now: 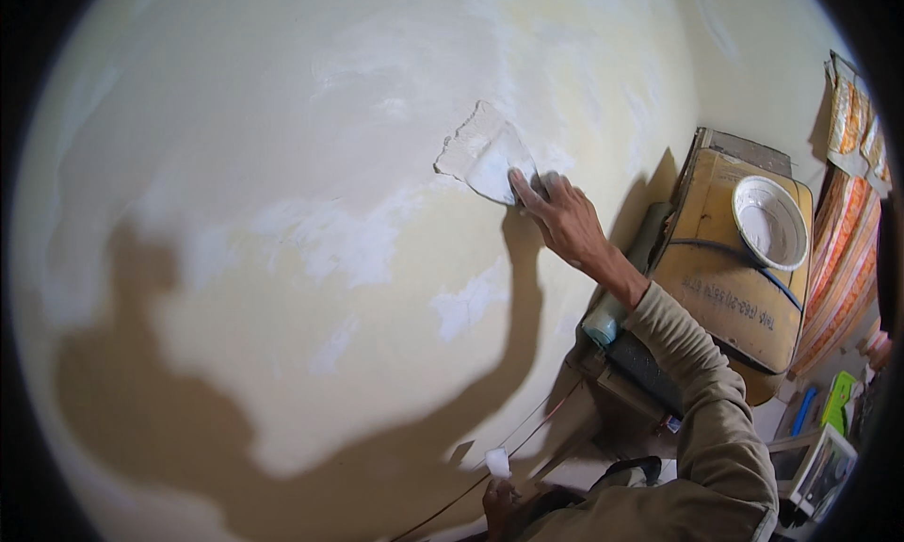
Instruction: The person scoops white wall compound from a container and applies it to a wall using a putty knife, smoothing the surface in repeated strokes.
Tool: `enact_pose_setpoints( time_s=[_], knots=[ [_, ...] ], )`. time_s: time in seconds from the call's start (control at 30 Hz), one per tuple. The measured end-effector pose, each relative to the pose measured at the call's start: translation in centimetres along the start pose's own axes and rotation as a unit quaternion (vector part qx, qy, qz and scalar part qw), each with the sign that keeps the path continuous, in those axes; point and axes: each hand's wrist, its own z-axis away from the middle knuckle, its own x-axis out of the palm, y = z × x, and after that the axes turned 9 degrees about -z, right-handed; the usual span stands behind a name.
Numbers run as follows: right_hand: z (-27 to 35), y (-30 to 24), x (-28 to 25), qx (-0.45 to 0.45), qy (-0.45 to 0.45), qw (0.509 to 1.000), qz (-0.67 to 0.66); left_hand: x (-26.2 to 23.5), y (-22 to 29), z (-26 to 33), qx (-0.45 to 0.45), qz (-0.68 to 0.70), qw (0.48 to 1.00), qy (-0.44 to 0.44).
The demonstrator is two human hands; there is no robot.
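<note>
My right hand [562, 218] grips a wide putty knife [482, 154] and presses its blade, smeared with white filler, flat against the cream wall [282, 118]. White filler patches [320, 245] spread over the wall left of and below the blade. At the lower edge my left hand [499, 506] holds up a small tool with a white lump of filler [497, 462] on it, close to the wall. My right sleeve is olive coloured.
A yellow box-like piece [716, 288] stands against the wall at the right with a white bowl [770, 222] on top. A roll with a teal end [600, 327] leans beside it. Striped cloth [843, 250] hangs at far right. A thin cable [527, 438] runs along the wall.
</note>
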Motion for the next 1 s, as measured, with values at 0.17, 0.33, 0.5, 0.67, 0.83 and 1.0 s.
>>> enact_pose_setpoints(
  time_s=[0.17, 0.33, 0.5, 0.67, 0.83, 1.0],
  knots=[
    [5.0, -2.2, -3.3, 0.113, -0.12, 0.985, -0.046, 0.9, 0.9, -1.9, 0.066, -0.013, 0.997, -0.049],
    [4.3, -3.0, -7.3, 0.207, -0.07, 0.954, -0.205, 1.6, 2.1, -1.2, 0.057, -0.044, 0.996, -0.06],
    [-2.1, -5.4, -9.7, 0.313, -0.009, 0.91, -0.271, 1.2, -0.9, -1.1, 0.064, -0.109, 0.987, -0.099],
    [-6.4, -5.4, -10.5, 0.355, 0.028, 0.869, -0.344, 0.1, -2.3, -1.4, 0.073, -0.131, 0.98, -0.128],
    [-8.7, -5.6, -10.4, 0.348, -0.029, 0.887, -0.302, -1.3, -2.5, -1.8, 0.065, -0.126, 0.983, -0.115],
    [-8.3, -6.9, -8.8, 0.338, -0.024, 0.884, -0.322, -2.4, -3.6, -2.5, 0.064, -0.123, 0.984, -0.111]
  ],
)
